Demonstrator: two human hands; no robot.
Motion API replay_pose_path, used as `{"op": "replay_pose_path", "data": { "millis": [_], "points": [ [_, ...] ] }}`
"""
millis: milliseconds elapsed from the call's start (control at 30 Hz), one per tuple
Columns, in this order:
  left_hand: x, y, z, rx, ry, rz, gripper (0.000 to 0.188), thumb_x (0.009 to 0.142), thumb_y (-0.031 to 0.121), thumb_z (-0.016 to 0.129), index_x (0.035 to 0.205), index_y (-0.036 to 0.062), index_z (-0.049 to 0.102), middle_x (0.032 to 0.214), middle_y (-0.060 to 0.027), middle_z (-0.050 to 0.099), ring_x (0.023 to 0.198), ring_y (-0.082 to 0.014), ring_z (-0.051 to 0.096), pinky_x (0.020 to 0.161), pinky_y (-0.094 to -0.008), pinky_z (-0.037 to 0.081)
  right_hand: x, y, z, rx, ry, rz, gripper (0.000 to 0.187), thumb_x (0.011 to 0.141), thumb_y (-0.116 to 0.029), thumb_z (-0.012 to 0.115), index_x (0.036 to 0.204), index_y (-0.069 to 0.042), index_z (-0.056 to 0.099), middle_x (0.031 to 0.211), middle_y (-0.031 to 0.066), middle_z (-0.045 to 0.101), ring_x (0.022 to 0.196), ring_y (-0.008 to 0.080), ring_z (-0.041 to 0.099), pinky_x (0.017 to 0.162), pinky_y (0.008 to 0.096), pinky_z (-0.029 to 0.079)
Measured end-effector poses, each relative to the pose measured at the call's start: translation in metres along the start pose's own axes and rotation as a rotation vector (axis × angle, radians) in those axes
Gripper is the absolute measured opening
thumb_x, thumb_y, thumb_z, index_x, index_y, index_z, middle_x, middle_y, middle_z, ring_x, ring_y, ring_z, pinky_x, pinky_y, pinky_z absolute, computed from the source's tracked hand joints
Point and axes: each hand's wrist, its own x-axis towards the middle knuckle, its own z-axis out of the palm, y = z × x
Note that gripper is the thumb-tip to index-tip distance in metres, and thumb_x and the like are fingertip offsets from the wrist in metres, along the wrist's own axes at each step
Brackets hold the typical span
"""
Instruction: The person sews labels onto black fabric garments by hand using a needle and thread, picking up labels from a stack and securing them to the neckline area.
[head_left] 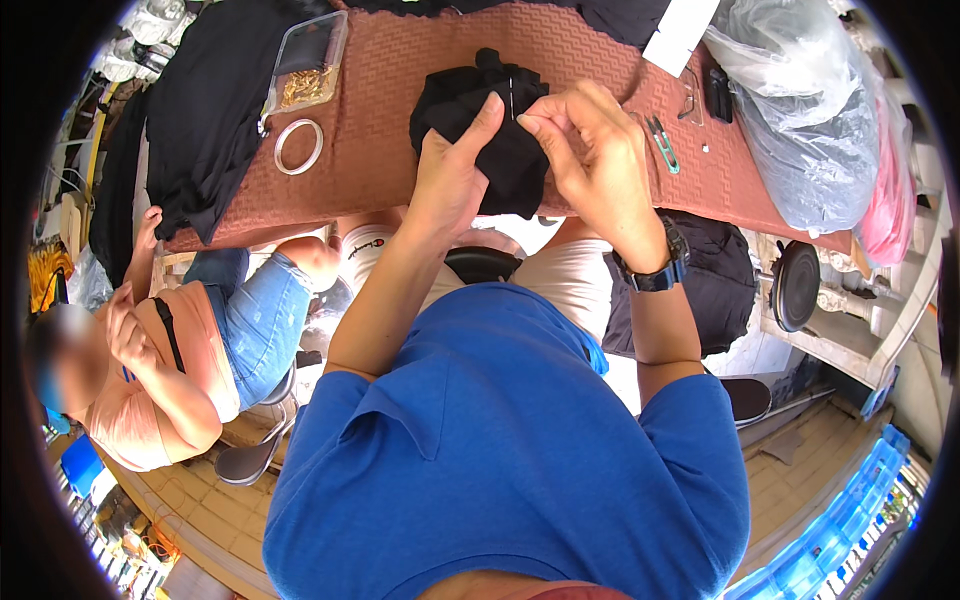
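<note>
A bunched piece of black cloth [515, 170] is held up over the table's near edge, between my two hands. My left hand [450, 185] grips its left side, the thumb pointing up along the front. A thin, light-coloured line [511, 98], too fine to identify, runs upright on the cloth just right of that thumb. Beside its lower end, my right hand [600, 150] pinches thumb and forefinger together at the cloth's right side. Whatever sits in that pinch is too small to make out. A dark watch circles my right wrist.
The brown-covered table [375, 90] bears a clear box [305, 88] of small gold-coloured pieces, a white ring [299, 147] and green thread snips [663, 145]. A filled plastic bag [800, 110] stands right, black garments [205, 110] left. Another person [185, 370] sits at my left.
</note>
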Motion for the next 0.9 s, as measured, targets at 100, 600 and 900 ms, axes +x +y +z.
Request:
{"op": "replay_pose_path", "data": {
  "millis": [100, 600, 900],
  "points": [
    [0.002, -0.001, 0.006, -0.010, 0.000, 0.002, 0.016, 0.096, 0.017, 0.071, 0.105, 0.0031, 0.072, 0.103, -0.0021, 0.071, 0.092, -0.0084, 0.065, 0.083, -0.0256, 0.052, -0.008, 0.001, 0.007, -0.011, 0.029, -0.020, 0.006, 0.083, -0.003, 0.073, 0.087, -0.002, 0.068, 0.083, 0.0111, 0.062, 0.080, 0.0321, 0.059, 0.069, 0.0415, 0.048],
    [-0.001, -0.014, 0.005, 0.122, 0.094, -0.051, 0.016, 0.093, 0.022, 0.073, 0.096, 0.0063, 0.073, 0.091, 0.0032, 0.068, 0.085, -0.0056, 0.059, 0.080, -0.0268, 0.046, -0.020, 0.021, 0.022, 0.014, 0.129, -0.026, 0.025, 0.076, 0.000, 0.078, 0.095, -0.004, 0.063, 0.093, 0.0072, 0.059, 0.079, 0.0230, 0.059, 0.067, 0.0344, 0.048],
    [-0.002, -0.019, -0.003, 0.401, 0.066, -0.021, 0.020, 0.092, 0.020, 0.075, 0.102, 0.0025, 0.076, 0.092, 0.0015, 0.072, 0.079, -0.0047, 0.061, 0.069, -0.0240, 0.049, -0.008, 0.053, -0.003, 0.446, -0.208, 0.229, 0.017, 0.095, -0.019, 0.071, 0.104, -0.005, 0.073, 0.091, 0.0002, 0.058, 0.081, 0.0087, 0.053, 0.065, 0.0234, 0.040]
  ]
}}
